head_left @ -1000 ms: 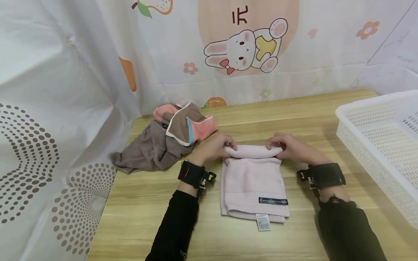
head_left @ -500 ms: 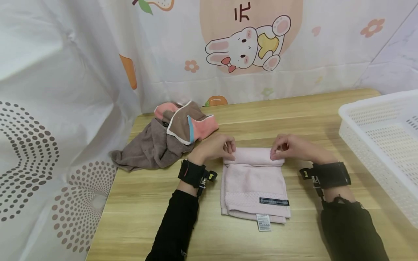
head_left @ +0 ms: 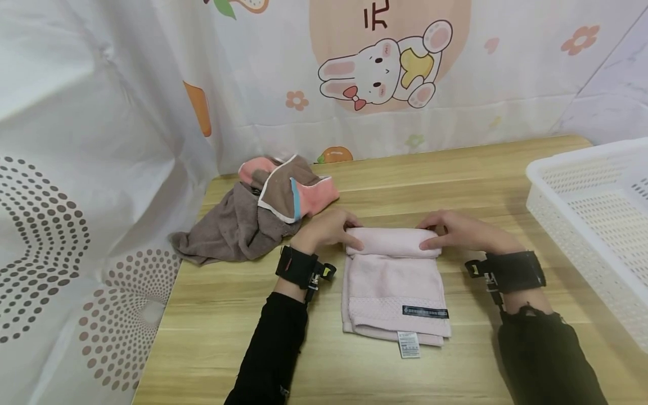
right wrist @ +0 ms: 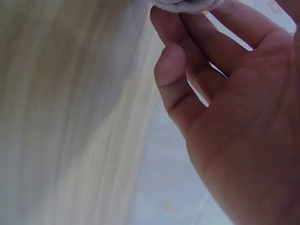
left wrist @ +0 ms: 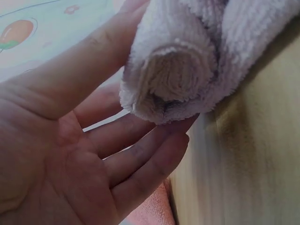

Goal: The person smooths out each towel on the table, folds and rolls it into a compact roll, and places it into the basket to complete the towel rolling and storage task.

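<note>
A pale pink towel (head_left: 395, 278) lies folded on the table, its far end wound into a roll (head_left: 388, 242). My left hand (head_left: 328, 229) holds the roll's left end, thumb on the near side and fingers behind. At the right end my right hand (head_left: 458, 229) grips it in the same way. In the left wrist view the spiral end of the towel roll (left wrist: 176, 77) sits between thumb and fingers. Only a bit of the towel (right wrist: 187, 3) shows at the top of the right wrist view. A dark label and a white tag are at the near edge.
A crumpled brown towel (head_left: 233, 225) with coral patches and white edging lies left of the left hand. On the right stands a white plastic basket (head_left: 557, 214). A printed curtain (head_left: 253, 73) hangs behind the wooden table (head_left: 217, 337).
The roll has come nearer along the pink towel and grown thicker, covering more of it. Over the last half second both hands have taken a fresh hold, fingers moving behind the roll.
</note>
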Demonstrator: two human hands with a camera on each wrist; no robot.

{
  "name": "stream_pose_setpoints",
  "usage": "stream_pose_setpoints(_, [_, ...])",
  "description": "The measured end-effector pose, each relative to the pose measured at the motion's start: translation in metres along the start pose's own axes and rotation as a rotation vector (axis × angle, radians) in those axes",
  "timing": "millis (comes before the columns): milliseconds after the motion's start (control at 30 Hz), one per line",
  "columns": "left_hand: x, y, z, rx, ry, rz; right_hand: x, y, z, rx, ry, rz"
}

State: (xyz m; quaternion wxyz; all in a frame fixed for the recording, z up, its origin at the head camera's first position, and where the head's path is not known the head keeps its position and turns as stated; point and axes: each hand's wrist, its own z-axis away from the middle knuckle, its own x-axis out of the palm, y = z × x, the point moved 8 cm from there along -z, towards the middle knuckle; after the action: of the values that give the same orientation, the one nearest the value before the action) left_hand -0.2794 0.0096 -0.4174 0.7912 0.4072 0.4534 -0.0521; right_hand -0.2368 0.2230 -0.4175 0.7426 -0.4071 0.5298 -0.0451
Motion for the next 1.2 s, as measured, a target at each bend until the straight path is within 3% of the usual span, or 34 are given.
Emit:
stream_pose_setpoints(167, [0.000, 0.002, -0.001, 0.008, 0.002, -0.013, -0.002, -0.005, 0.001, 0.007, 0.016, 0.013])
stream_pose_setpoints(433, [-0.007, 0.010, -0.001, 0.039, 0.090, -0.046, -0.009, -0.015, 0.004, -0.026, 0.109, 0.058])
stream_pose_setpoints(667, [-0.013, 0.018, -0.003, 0.058, 0.257, -0.150, -0.013, -0.018, -0.007, -0.103, 0.282, 0.150])
stream_pose_setpoints(800, [-0.013, 0.023, -0.007, 0.085, 0.303, -0.201, -0.011, -0.017, -0.011, -0.101, 0.311, 0.173])
stream_pose_setpoints(1000, [-0.012, 0.025, -0.006, 0.108, 0.275, -0.201, -0.010, -0.021, -0.009, -0.140, 0.303, 0.178])
stream_pose_setpoints(1133, [-0.014, 0.029, 0.002, 0.127, 0.186, -0.109, -0.008, -0.025, -0.008, -0.197, 0.255, 0.159])
stream_pose_setpoints(1200, [-0.015, 0.032, 0.007, 0.143, 0.129, -0.047, -0.007, -0.025, -0.005, -0.233, 0.217, 0.095])
